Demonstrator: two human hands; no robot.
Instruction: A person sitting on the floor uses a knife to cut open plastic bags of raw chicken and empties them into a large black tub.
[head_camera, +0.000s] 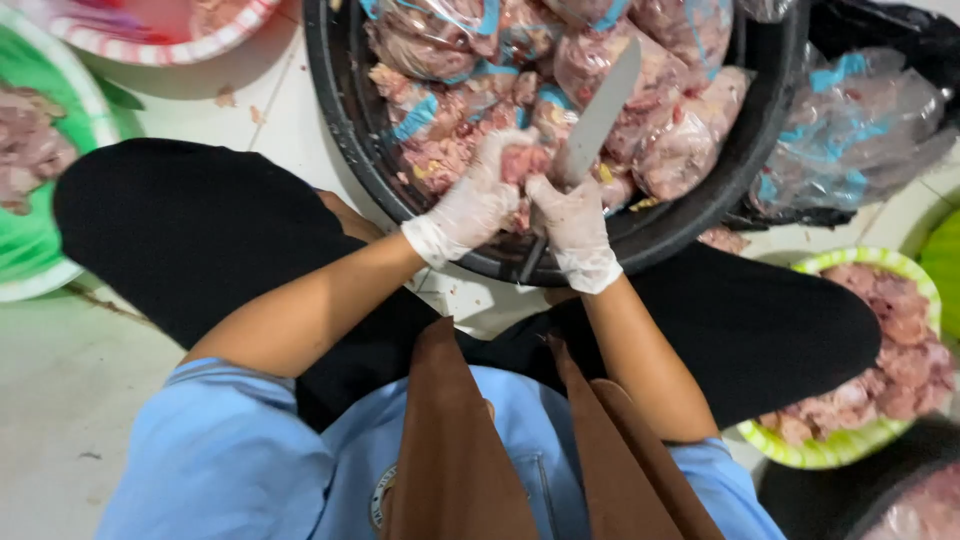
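Observation:
Both my hands wear thin white gloves over the near rim of a big black tub (340, 120) full of clear plastic bags of raw pink meat (660, 150). My left hand (470, 200) pinches a piece of raw meat (522, 162) at the tub's near side. My right hand (572, 228) grips the handle of a large knife (598, 115), whose pale blade slants up and to the right over the bags. The blade's base lies right beside the meat piece in my left fingers.
A green basin (40, 250) with meat sits at the left, a red-and-white bowl (170, 45) top left. A yellow-green basket (830, 455) of meat pieces is at the lower right. More bagged meat on black plastic (850, 130) lies right of the tub. My black-trousered knees flank the tub.

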